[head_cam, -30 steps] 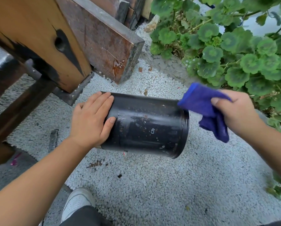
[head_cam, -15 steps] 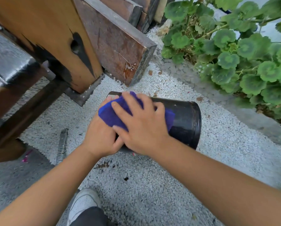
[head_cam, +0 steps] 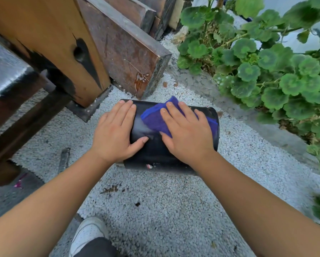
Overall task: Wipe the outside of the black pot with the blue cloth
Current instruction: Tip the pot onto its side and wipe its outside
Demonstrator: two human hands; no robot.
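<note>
At the far left I see a dark bench (head_cam: 9, 75), and just right of it a thick orange-brown wooden post (head_cam: 49, 43) standing on white gravel (head_cam: 155, 210). A reddish stone slab (head_cam: 125, 52) leans behind the post, its lower corner close to the far edge of the pot.

In the middle, the black pot (head_cam: 155, 153) lies on its side, its length running left to right, the rimmed end to the right. My left hand (head_cam: 116, 130) lies flat over the pot's left end, fingers straight and close together, thumb pressed on the near side; it grasps nothing. My right hand (head_cam: 187, 132) is spread flat with fingers apart, pressing the blue cloth (head_cam: 155, 117) against the top of the pot. The cloth shows between the hands and past the fingertips.

Open gravel stretches in front of the pot toward a white shoe (head_cam: 88, 232) at the bottom edge. To the right, a concrete strip (head_cam: 248, 119) borders the gravel, and round-leaved green plants (head_cam: 266, 75) crowd the right side.
</note>
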